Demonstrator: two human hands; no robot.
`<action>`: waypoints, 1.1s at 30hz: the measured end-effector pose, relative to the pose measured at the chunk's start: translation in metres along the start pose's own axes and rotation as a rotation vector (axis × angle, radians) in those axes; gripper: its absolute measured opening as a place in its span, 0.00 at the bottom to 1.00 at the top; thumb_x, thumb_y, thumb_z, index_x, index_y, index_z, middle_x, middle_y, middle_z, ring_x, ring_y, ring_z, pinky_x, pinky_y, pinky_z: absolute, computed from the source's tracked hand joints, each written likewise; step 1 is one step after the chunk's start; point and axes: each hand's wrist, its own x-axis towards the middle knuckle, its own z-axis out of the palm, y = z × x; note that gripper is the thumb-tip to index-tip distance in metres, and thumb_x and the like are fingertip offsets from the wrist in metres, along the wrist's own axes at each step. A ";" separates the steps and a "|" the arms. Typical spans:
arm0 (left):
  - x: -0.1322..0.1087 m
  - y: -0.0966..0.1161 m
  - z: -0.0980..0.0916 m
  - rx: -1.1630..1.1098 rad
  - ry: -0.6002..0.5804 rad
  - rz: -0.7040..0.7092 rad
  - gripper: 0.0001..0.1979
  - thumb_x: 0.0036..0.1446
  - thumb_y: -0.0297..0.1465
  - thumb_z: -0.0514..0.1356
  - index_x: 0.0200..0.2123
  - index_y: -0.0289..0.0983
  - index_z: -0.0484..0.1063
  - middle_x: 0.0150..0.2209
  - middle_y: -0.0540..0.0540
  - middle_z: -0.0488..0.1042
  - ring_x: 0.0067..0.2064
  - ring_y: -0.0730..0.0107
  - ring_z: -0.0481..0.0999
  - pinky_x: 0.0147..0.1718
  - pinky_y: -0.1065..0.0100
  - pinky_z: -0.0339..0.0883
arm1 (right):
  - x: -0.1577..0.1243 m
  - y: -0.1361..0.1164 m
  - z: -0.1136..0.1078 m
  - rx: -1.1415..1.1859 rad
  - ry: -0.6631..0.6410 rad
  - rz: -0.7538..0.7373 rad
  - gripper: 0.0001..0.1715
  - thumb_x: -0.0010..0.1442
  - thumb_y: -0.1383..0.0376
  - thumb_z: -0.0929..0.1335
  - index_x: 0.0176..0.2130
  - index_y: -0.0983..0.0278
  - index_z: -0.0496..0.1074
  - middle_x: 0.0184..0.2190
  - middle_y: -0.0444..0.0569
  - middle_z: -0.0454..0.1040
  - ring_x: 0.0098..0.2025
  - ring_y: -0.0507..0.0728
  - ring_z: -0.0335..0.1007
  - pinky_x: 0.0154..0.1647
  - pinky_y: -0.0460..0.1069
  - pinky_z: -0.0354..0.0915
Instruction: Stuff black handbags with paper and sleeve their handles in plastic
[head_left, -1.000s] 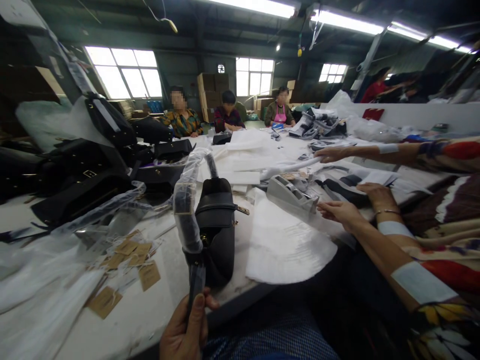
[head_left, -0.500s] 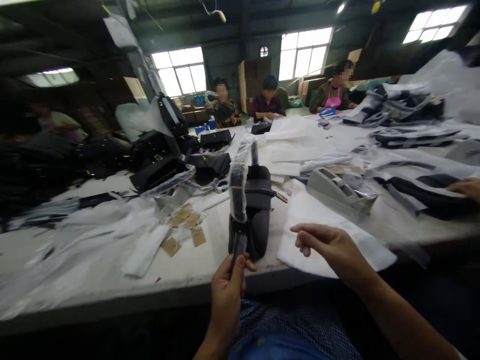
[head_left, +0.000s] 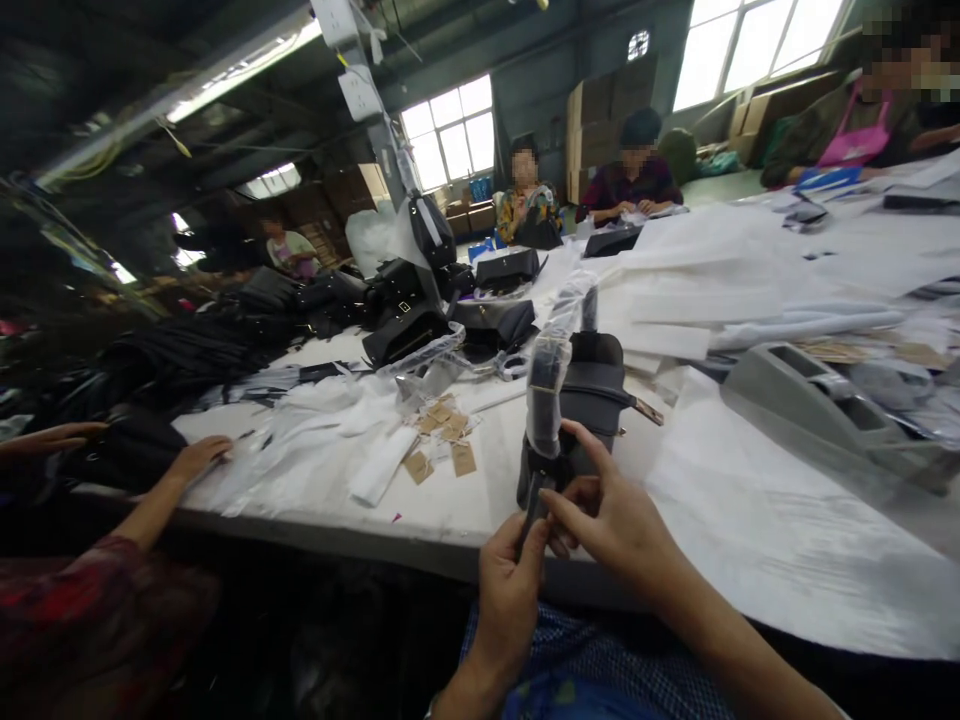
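Brn tags (head_left: 454,428) scattered on tbl (head_left: 450,507) – gray tape dispenser (head_left: 806,412) on R – cardbd boxes (head_left: 592,128) stacked in bkgd.

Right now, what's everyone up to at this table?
A person is handling the black strap of a black handbag that sits on the table. The left hand grips the strap, and the right hand's fingers are at it too; part of the strap is in see-through wrap. Brown tags lie to the bag's left, and a grey tape dispenser is to its right. Other people are at work around the table.
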 end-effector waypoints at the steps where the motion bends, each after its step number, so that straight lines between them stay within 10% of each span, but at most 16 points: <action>1: 0.000 0.000 -0.001 0.011 -0.010 0.006 0.20 0.65 0.44 0.58 0.28 0.34 0.71 0.23 0.53 0.61 0.23 0.79 0.52 0.22 0.73 0.46 | 0.001 0.000 0.000 -0.030 0.003 0.013 0.46 0.61 0.61 0.69 0.70 0.54 0.45 0.22 0.37 0.76 0.22 0.54 0.74 0.27 0.48 0.68; 11: 0.002 0.005 -0.018 -0.469 -0.278 -0.375 0.19 0.62 0.46 0.61 0.36 0.33 0.72 0.21 0.53 0.69 0.15 0.85 0.45 0.14 0.75 0.36 | -0.010 0.010 -0.004 0.166 -0.054 0.006 0.46 0.65 0.64 0.64 0.72 0.56 0.36 0.31 0.42 0.78 0.34 0.54 0.77 0.45 0.52 0.72; 17: 0.009 0.013 -0.025 -0.693 -0.429 -0.600 0.19 0.60 0.46 0.63 0.34 0.33 0.69 0.18 0.54 0.68 0.12 0.87 0.42 0.11 0.77 0.36 | -0.018 0.005 0.023 0.074 0.199 0.113 0.46 0.64 0.64 0.65 0.72 0.55 0.39 0.31 0.41 0.78 0.34 0.55 0.76 0.43 0.51 0.72; 21: 0.013 0.015 -0.025 -0.657 -0.465 -0.640 0.18 0.61 0.44 0.62 0.34 0.33 0.69 0.18 0.54 0.67 0.12 0.86 0.42 0.11 0.77 0.36 | -0.018 0.002 0.036 0.046 0.297 0.177 0.46 0.63 0.65 0.64 0.72 0.52 0.39 0.30 0.39 0.77 0.26 0.53 0.73 0.33 0.48 0.71; 33: 0.007 0.028 -0.016 -0.548 -0.374 -0.588 0.19 0.58 0.45 0.64 0.34 0.33 0.69 0.20 0.54 0.68 0.13 0.87 0.44 0.13 0.75 0.34 | -0.004 -0.007 0.011 -0.098 0.059 0.081 0.47 0.62 0.66 0.62 0.73 0.60 0.38 0.31 0.45 0.80 0.31 0.56 0.77 0.36 0.50 0.71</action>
